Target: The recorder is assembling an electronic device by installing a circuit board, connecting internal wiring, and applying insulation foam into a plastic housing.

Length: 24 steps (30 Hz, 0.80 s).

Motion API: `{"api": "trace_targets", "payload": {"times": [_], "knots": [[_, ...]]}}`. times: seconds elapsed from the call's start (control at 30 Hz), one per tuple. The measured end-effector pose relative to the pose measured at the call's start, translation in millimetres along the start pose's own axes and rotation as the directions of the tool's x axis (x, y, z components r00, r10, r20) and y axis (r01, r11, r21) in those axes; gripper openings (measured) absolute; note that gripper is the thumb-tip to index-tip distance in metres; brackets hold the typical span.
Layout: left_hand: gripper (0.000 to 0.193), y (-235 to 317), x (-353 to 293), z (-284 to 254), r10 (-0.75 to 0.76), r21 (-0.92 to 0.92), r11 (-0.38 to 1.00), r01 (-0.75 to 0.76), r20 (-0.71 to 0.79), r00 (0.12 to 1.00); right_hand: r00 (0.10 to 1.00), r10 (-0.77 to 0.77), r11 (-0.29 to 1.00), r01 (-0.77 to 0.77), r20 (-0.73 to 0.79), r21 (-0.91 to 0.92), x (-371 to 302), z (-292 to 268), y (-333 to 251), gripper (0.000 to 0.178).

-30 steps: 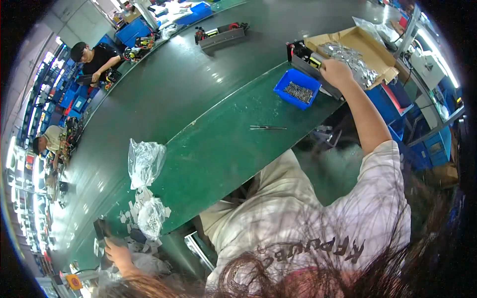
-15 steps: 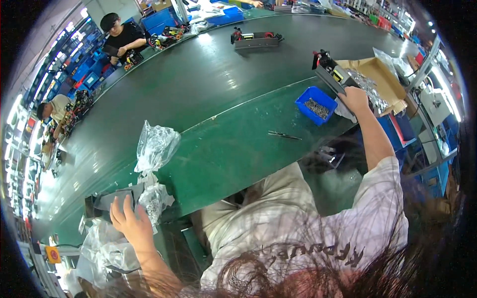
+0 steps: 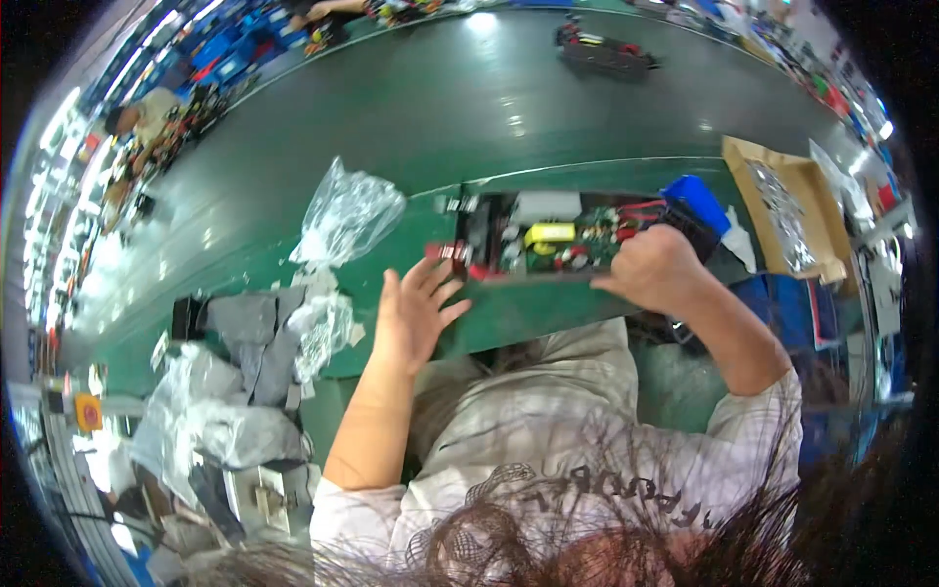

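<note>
An open electronics box (image 3: 548, 264), a long dark tray packed with small parts, lies across the middle of the view, in front of the person and over a green tabletop (image 3: 518, 313). Whether it rests there or is lifted slightly cannot be told. A yellow block (image 3: 550, 233) sits near its center, and wires with red and black ends stick out at its left.

The right hand (image 3: 655, 269) has its fingers curled in on the box's near wall, toward the right end, gripping it. The left hand (image 3: 416, 318) is empty, palm open and fingers spread, by the box's near left corner; whether a fingertip touches the red wire end there is unclear.

Just behind the box's right end is a blue bin (image 3: 696, 203), partly hidden. Farther right, a cardboard box (image 3: 740, 157) holds silver packets (image 3: 782, 210). To the left lie a clear plastic bag (image 3: 352, 210) and gray sheets (image 3: 254, 323). Across a dark surface (image 3: 440, 108), at the far left, sits a co-worker (image 3: 152, 112).
</note>
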<state>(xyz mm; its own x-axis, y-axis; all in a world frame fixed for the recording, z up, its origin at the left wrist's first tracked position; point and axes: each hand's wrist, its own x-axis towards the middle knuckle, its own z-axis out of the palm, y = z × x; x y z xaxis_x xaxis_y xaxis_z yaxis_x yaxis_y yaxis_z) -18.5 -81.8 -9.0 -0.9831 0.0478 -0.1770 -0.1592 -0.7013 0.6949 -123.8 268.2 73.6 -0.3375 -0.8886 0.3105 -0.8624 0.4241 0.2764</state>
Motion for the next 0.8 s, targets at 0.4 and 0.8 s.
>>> {"api": "trace_targets", "payload": {"times": [0.4,0.8], "knots": [[0.088,15.1,-44.5,6.6,-0.054,0.405,0.888,0.216,-0.373,0.926,0.961,-0.274,0.93,0.26,0.02,0.259,45.3,62.6,-69.4,0.021],[0.076,17.9,-41.6,23.1,0.06,0.433,0.886,0.165,-0.46,0.886,0.98,-0.104,0.91,0.025,0.171,0.413,49.2,62.6,-81.3,0.018]]}}
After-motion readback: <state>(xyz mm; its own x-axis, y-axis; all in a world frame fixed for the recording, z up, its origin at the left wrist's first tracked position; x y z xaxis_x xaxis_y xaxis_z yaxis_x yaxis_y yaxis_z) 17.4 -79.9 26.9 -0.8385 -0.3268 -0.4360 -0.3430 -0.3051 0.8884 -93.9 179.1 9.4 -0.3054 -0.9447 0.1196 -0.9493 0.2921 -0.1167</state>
